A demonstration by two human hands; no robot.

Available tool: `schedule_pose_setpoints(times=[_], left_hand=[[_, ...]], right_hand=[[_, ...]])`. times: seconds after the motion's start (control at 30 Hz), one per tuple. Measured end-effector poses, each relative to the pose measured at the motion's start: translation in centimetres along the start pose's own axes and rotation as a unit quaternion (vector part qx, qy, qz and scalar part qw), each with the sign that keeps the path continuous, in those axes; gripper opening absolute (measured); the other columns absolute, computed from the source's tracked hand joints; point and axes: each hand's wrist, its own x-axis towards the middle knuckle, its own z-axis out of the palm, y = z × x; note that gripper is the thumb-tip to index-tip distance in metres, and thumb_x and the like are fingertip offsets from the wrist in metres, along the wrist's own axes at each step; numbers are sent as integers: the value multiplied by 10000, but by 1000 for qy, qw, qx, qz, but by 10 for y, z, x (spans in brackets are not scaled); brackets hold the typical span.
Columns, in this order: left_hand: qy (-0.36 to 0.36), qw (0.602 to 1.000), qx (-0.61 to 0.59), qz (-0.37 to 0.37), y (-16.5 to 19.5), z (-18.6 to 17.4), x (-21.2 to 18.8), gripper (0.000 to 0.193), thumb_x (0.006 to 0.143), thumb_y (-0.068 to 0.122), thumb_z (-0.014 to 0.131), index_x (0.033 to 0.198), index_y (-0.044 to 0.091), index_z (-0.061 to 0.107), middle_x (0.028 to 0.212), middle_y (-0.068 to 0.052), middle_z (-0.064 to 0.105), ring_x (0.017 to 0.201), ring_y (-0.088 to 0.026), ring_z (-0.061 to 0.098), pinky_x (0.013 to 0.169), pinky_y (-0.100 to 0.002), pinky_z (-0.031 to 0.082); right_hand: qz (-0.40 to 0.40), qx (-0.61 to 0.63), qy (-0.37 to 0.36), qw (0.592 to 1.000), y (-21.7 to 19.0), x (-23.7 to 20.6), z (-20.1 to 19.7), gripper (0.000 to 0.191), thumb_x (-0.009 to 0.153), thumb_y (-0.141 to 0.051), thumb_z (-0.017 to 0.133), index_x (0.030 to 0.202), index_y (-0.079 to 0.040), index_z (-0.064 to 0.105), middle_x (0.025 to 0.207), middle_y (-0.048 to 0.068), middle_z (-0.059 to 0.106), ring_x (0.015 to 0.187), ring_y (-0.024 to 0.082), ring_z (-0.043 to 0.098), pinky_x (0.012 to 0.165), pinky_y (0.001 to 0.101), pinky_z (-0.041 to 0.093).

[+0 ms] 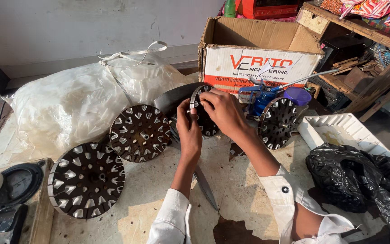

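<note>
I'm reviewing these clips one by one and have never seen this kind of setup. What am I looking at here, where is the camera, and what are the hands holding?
There is no machine: a person in white sleeves works with bare hands, and the one camera sits on their head, looking down.

The left hand and right hand together hold a dark round slotted disc, upright, fingers at its rim and slots.

On the worn worktable lie two similar discs flat, one near and one farther, with another upright disc on the right. Behind are a large clear bag of small white pieces, an open cardboard box and a blue bottle. A black plastic bag and a white tray sit to the right.
</note>
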Motion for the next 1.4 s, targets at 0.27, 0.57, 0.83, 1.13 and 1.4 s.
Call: schedule_pose_setpoints(times=[0.27, 0.57, 0.83, 1.13, 1.4], left_hand=[[-15, 1000, 23, -2, 14, -6, 3, 278, 1058, 71, 509, 1322, -3, 555, 1058, -85, 700, 800, -115, 531, 745, -299, 492], [-67, 990, 119, 40, 34, 11, -12, 243, 1070, 44, 495, 1260, -15, 634, 926, -224, 690, 761, -200, 568, 719, -350, 488], [-110, 992, -35, -41, 11, 7, -3, 332, 1085, 201, 509, 1333, 6, 612, 975, -56, 668, 841, -110, 544, 776, -297, 486], [-191, 969, -127, -88, -9, 13, 13, 334, 1074, 227, 519, 1283, -18, 609, 1110, -33, 659, 1025, -113, 564, 947, -270, 457], [-218, 946, -129, -201, 0, -4, 16, 383, 1054, 266, 563, 1342, 24, 633, 1070, -19, 637, 976, -126, 550, 839, -303, 419]], right_hand=[[37, 12, -14, 999, -4, 11, 3, 98, 831, -7, 714, 925, 18, 704, 820, 159, 705, 713, 314, 701, 626, 411, 531], [141, 12, -61, 988, 5, -11, -39, 84, 775, -46, 763, 827, 7, 722, 719, 126, 727, 673, 202, 752, 624, 319, 568], [245, 80, -54, 965, 29, -12, -27, 89, 747, -73, 798, 789, -12, 747, 689, 71, 747, 631, 108, 705, 576, 273, 543], [197, -50, 0, 979, 45, -21, -18, 145, 725, -75, 842, 750, -1, 720, 670, 94, 719, 606, 121, 688, 576, 290, 525], [284, 200, -46, 937, 61, -21, -23, 96, 784, -44, 795, 856, -8, 742, 737, 12, 712, 650, 43, 637, 561, 232, 507]])
